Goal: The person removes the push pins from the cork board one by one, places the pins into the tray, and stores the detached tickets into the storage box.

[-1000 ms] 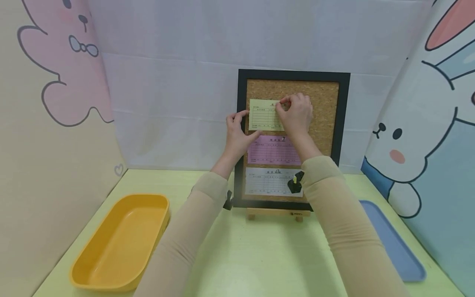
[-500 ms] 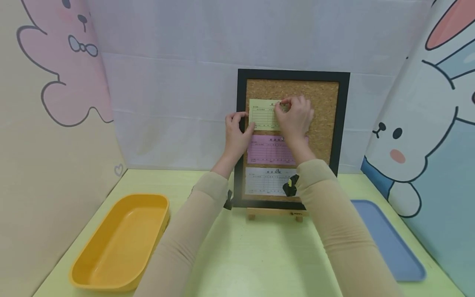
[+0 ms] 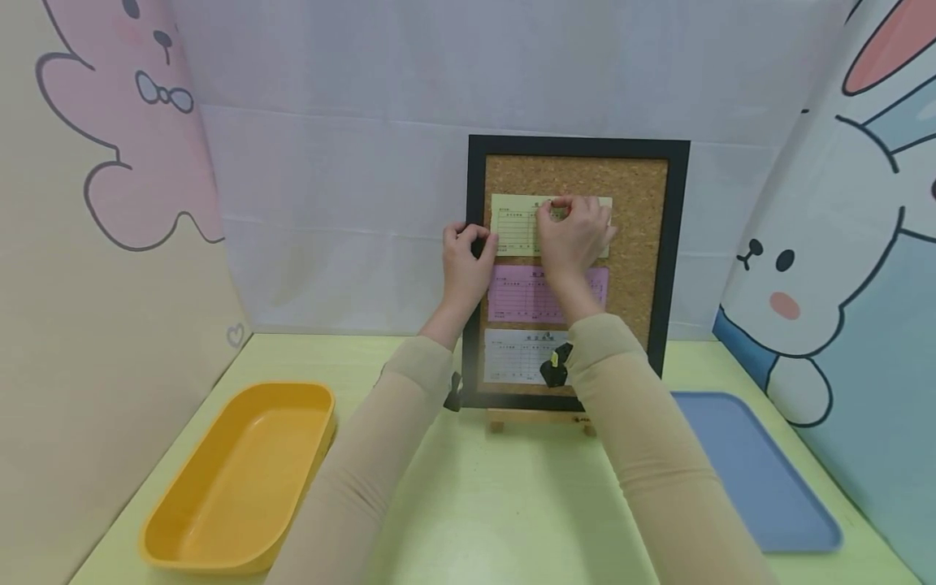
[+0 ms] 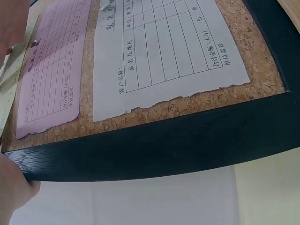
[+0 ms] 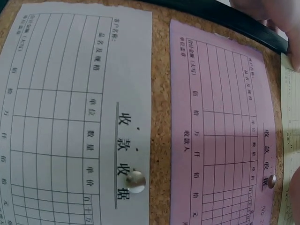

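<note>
A cork board (image 3: pixel 636 244) in a black frame stands upright on a small wooden easel (image 3: pixel 541 417). Three printed receipt slips lie on it: yellow (image 3: pixel 515 231) on top, pink (image 3: pixel 515 296) in the middle, white (image 3: pixel 512 357) below. My left hand (image 3: pixel 465 264) grips the frame's left side, its thumb by the yellow slip's edge. Over the heading of the yellow slip, my right hand (image 3: pixel 574 244) has thumb and index finger curled together; I cannot tell what lies between them. Round push pins show on the white slip (image 5: pixel 136 181) and the pink slip (image 5: pixel 272 181).
A deep yellow tray (image 3: pixel 241 479) sits on the pale green table at the left. On the right side is a flat blue tray (image 3: pixel 753 475), partly behind the right sleeve. A white cloth backdrop (image 3: pixel 351 203) hangs behind the board, with cartoon-printed panels on both sides.
My right hand and forearm have shifted slightly left and down, uncovering the yellow slip's right end. My left thumb has risen from the pink slip's top edge to the yellow slip's left edge.
</note>
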Tool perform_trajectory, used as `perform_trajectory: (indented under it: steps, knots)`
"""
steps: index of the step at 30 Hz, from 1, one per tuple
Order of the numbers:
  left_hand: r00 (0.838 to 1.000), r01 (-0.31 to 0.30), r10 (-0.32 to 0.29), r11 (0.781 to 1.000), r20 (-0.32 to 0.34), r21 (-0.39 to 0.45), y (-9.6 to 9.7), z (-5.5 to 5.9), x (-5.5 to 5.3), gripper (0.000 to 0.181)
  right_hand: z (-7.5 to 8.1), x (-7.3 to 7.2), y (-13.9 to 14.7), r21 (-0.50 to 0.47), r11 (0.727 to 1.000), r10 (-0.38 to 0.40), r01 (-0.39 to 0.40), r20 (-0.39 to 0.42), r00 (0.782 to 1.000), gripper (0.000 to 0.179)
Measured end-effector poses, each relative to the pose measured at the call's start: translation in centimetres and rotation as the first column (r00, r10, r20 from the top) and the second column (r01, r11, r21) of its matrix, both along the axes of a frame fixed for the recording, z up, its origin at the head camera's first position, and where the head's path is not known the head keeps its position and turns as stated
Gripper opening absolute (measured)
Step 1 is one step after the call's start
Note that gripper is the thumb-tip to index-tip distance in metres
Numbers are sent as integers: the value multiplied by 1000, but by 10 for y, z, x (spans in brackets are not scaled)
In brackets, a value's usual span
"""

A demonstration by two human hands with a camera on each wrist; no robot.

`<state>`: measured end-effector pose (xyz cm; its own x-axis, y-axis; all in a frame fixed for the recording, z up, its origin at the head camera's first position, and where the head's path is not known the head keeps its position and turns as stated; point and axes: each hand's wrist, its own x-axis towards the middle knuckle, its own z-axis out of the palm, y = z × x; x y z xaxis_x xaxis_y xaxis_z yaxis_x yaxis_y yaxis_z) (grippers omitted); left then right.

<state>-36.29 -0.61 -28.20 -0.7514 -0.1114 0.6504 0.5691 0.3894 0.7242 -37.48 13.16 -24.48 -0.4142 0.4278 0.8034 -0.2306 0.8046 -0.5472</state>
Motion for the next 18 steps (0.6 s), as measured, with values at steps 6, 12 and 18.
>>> perform_trajectory:
  steps: [6,12,18]
  knots:
    - [1000,-2,2,1000,-1,-7,1,-1,-2,21,0,-2,0,21,1000,1,-1,-8,1000,22]
    - [1000,-1,1,1000,5,-7,0,-1,-1,21,0,-4,1,48,999,14,-14,-3,1000,22]
    - [1000,6,-6,1000,7,-1,0,0,0,21,-1,-4,4,58,998,30,-29,-16,999,22]
